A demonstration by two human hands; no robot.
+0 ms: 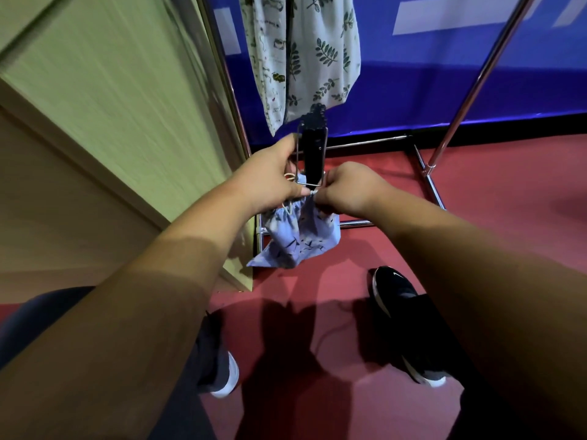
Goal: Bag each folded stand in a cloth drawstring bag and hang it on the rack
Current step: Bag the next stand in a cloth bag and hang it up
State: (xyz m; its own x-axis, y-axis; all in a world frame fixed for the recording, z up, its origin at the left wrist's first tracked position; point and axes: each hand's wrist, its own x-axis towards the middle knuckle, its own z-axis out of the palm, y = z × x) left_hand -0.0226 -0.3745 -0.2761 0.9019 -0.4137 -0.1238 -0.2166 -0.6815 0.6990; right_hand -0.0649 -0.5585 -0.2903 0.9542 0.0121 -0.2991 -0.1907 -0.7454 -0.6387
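- Stand (313, 154), black and folded with a wire frame, sticks up out of the mouth of a blue bag (300, 236), its lower end inside. Both are held in mid-air over the red floor (476, 249), near the rack's base.
- Left hand (270, 176): grip clamped on the stand's left edge, its lower fingers against the gathered rim of the blue bag.
- Right hand (346, 188): grip curled tight at the rim of the blue bag, seemingly pinching the white cord, though blur hides the detail.
- Rack (472, 87) of chrome tubing stands beyond; a leaf-print bag (320, 52) hangs at far centre, with a pale bag (263, 58) just left of it.
- Wooden panel (111, 106) on the left; blue wall (444, 74) far behind.
- Dark shoe (394, 290) near, on the floor.
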